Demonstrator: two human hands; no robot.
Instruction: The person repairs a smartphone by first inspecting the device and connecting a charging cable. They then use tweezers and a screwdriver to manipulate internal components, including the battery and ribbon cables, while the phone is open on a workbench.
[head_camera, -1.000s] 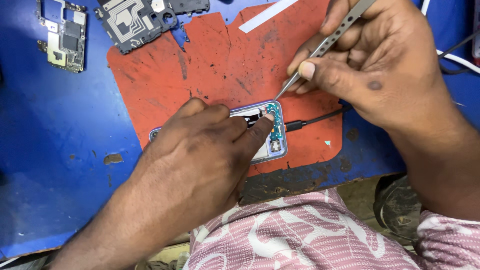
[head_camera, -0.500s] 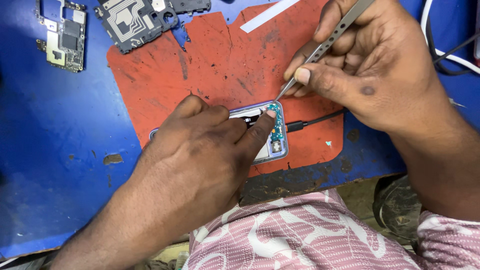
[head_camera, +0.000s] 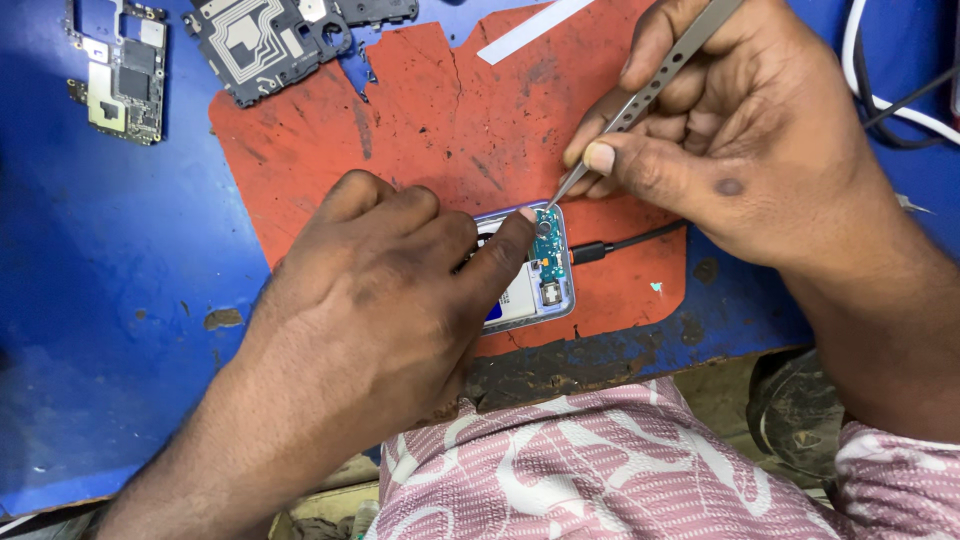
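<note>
An opened phone (head_camera: 540, 280) with its back off lies on a worn red mat (head_camera: 450, 110); a small green board shows at its right end. My left hand (head_camera: 370, 300) covers most of the phone and presses it down, forefinger stretched to the top edge. My right hand (head_camera: 730, 130) grips metal tweezers (head_camera: 640, 100), whose tips touch the board near the phone's upper right corner. A black cable (head_camera: 625, 243) is plugged into the phone's right end.
A blue bench top (head_camera: 100, 300) lies under the mat. A green circuit board (head_camera: 120, 75) sits at the far left. A black phone cover with a coil (head_camera: 270, 40) lies at the top. White and black cables (head_camera: 890, 90) run at the right. A white strip (head_camera: 530, 25) lies on the mat.
The tweezers' tips have come down from just above the phone onto its green board. My left hand stays on the phone.
</note>
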